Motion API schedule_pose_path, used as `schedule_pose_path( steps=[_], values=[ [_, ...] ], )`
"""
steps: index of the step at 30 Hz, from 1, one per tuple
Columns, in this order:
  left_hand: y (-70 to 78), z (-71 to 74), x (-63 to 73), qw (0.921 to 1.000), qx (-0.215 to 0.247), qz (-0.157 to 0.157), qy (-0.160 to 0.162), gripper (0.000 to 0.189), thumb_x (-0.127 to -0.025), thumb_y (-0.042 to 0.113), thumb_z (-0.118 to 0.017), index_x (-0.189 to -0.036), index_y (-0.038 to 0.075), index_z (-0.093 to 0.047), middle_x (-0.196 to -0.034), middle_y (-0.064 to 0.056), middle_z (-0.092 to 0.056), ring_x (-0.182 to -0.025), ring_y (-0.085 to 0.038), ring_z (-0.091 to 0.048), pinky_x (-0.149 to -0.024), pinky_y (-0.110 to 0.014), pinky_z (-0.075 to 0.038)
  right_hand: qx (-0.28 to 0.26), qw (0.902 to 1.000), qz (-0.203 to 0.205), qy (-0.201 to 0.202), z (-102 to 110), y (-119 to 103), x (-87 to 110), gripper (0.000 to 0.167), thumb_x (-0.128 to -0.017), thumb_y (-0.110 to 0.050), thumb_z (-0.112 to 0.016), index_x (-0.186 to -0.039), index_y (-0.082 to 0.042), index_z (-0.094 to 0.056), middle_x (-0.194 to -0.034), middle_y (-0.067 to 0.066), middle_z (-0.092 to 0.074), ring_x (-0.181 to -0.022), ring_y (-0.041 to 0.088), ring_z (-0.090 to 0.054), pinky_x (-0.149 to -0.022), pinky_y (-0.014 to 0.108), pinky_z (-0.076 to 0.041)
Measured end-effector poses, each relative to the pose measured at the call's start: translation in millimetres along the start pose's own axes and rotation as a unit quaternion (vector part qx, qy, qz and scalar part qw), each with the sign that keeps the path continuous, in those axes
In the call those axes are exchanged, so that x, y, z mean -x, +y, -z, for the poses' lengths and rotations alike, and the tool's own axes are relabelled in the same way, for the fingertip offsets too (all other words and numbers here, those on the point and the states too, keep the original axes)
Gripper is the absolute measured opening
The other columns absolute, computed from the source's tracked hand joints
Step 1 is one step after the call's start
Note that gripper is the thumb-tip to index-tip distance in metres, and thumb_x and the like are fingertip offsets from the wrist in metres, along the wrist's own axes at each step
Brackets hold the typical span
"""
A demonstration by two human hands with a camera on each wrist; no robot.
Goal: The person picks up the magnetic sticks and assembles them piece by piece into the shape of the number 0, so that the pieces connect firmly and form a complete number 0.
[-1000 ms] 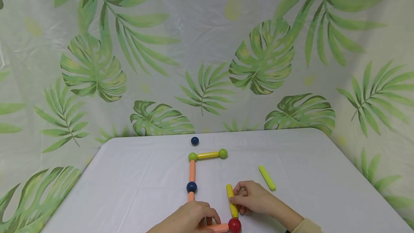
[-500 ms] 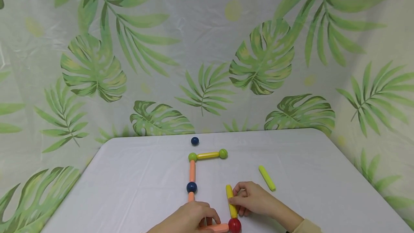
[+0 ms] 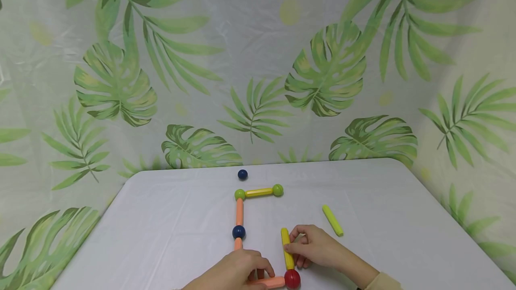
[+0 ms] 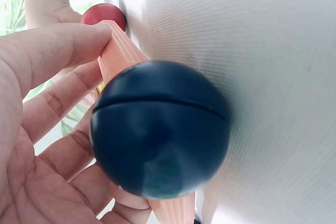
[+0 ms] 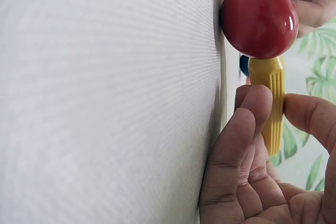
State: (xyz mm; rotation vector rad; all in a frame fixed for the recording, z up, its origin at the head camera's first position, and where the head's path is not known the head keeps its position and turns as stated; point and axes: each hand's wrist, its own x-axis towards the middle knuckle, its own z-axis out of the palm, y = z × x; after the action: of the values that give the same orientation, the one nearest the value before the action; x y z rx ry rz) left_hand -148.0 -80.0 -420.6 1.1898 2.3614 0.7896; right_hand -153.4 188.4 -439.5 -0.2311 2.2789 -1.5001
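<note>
Near the front of the table, my left hand (image 3: 238, 270) pinches a salmon-coloured ridged stick (image 3: 276, 282) between thumb and fingers. A red ball (image 3: 292, 279) joins that stick's right end. In the left wrist view, a dark blue ball (image 4: 160, 135) sits at the other end, with another salmon stick (image 4: 176, 211) beyond it. My right hand (image 3: 316, 246) pinches a yellow stick (image 3: 285, 238) between thumb and fingertips. The right wrist view shows the yellow stick's end against the red ball (image 5: 260, 19), and the hand's lower fingers right at the tablecloth (image 5: 115, 103).
A chain runs away from the left hand: salmon sticks (image 3: 239, 211), a blue ball (image 3: 238, 232), a green ball (image 3: 239, 194), then a yellow stick (image 3: 259, 192) and another green ball (image 3: 278, 189). A loose blue ball (image 3: 242, 174) lies behind. A lime-yellow stick (image 3: 332, 221) lies right.
The yellow stick in my right hand has swung very slightly left at the red ball. My left hand keeps its hold in the same place.
</note>
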Motion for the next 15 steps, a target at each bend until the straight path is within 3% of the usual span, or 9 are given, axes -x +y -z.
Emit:
schedule_pose_path(
  steps=[10,15],
  values=[
    [5.5,0.9,0.7,0.9999,0.008,0.013,0.001,0.016,-0.096,0.016,-0.082,-0.112,0.016,-0.081,-0.086,0.017,-0.067,-0.068,0.007,-0.056,-0.067,-0.014,-0.053,-0.005,1.0000,0.003,-0.002,0.2,1.6,-0.5,0.022,-0.100,-0.025,-0.076,-0.106,-0.007,-0.064,-0.068,0.001,-0.070,-0.057,0.012,-0.064,-0.057,0.024,-0.055],
    [5.3,3.0,1.5,1.0000,0.001,0.002,0.006,0.015,-0.097,0.017,-0.081,-0.112,0.017,-0.080,-0.088,0.017,-0.068,-0.069,0.008,-0.057,-0.068,-0.014,-0.053,-0.007,1.0000,0.002,-0.004,0.9,0.6,-0.1,0.023,-0.100,-0.026,-0.076,-0.106,-0.006,-0.064,-0.068,0.001,-0.070,-0.057,0.012,-0.064,-0.057,0.025,-0.055]
  ],
)
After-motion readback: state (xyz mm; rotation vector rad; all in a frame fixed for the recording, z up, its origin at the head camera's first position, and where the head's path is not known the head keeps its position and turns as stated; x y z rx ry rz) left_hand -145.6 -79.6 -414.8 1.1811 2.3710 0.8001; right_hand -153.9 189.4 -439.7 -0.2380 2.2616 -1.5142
